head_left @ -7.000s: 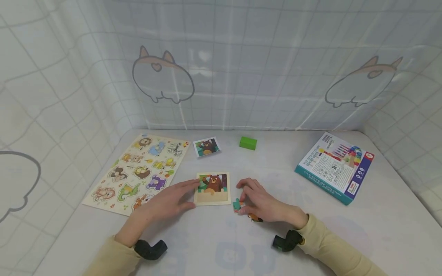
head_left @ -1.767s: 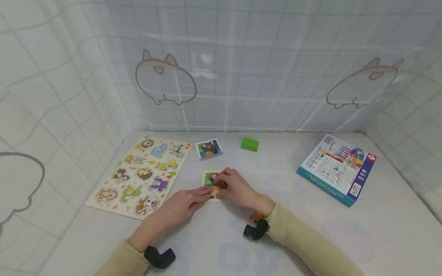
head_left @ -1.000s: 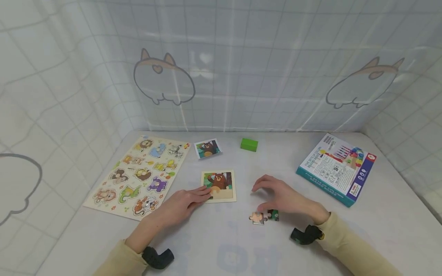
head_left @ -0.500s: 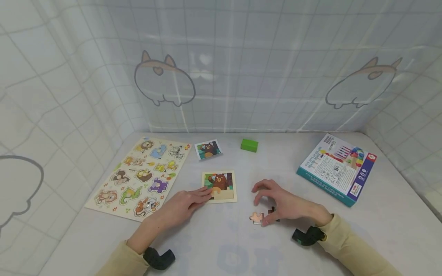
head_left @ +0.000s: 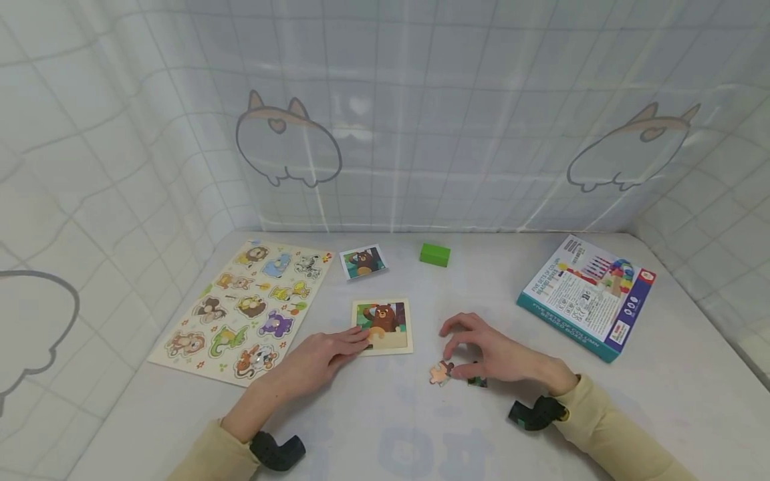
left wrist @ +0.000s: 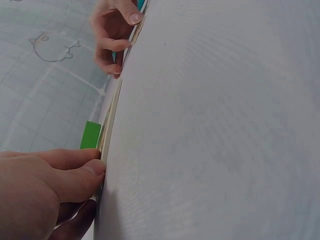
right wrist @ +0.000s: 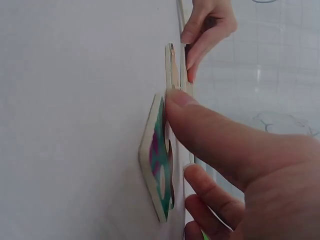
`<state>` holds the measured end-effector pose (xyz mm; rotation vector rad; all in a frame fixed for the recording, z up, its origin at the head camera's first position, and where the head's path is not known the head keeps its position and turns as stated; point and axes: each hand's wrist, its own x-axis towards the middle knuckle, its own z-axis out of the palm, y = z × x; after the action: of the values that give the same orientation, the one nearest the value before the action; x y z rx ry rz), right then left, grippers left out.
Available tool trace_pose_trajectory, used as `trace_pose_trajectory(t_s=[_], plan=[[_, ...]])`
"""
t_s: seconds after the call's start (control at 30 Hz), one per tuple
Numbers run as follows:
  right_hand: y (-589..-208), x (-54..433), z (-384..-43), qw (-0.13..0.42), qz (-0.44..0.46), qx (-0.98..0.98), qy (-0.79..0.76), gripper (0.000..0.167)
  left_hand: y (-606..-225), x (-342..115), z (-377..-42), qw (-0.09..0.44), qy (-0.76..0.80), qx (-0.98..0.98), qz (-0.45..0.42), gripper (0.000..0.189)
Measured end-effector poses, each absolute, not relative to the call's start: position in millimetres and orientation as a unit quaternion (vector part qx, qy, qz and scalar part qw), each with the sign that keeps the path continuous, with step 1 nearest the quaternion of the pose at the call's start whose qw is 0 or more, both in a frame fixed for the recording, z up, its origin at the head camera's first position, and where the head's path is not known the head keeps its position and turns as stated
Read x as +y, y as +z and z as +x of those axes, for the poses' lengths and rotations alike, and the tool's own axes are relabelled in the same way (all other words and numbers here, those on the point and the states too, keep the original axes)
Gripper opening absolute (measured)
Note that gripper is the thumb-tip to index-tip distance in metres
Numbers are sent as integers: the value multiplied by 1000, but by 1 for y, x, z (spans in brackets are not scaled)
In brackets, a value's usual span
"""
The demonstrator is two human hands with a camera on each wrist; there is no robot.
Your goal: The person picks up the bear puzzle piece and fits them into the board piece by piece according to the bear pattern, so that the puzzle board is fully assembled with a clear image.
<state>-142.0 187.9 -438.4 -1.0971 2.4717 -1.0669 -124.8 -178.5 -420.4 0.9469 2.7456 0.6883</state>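
Observation:
A square wooden jigsaw board [head_left: 410,327] with a bear picture lies in front of me, its lower right part bare wood. My left hand [head_left: 321,354] grips the board's near left corner, thumb against the edge and fingers on top. A peach-coloured puzzle piece [head_left: 439,375] lies on the table to the right of the board. My right hand [head_left: 496,354] touches it with the thumb tip, the other fingers spread apart from the thumb. Partly under that hand lies a dark green puzzle piece [head_left: 478,382]; its teal and purple face shows in the right wrist view.
A bear picture card [head_left: 363,261] and a green block [head_left: 435,254] lie behind the board. An animal puzzle board [head_left: 240,307] is on the left, a boxed bead set [head_left: 586,294] on the right. A grid-patterned curtain [head_left: 421,133] encloses the table.
Seven seconds ago my right hand was at a teal piece; it later worked over the board, whose lower left is now filled. Since then it has returned right, and the peach piece has turned.

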Motion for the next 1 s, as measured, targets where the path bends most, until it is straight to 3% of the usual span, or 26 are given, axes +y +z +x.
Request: trace_pose_trajectory(t_s=[0.67,1.0], plan=[[-438,183,-139,118,-369,845,-369,19,-421,-178,-125,81,233,916,316,39],[-436,182,-143,81,-357,853,-372,25,-420,-179,-125,83,234,917,313,39]])
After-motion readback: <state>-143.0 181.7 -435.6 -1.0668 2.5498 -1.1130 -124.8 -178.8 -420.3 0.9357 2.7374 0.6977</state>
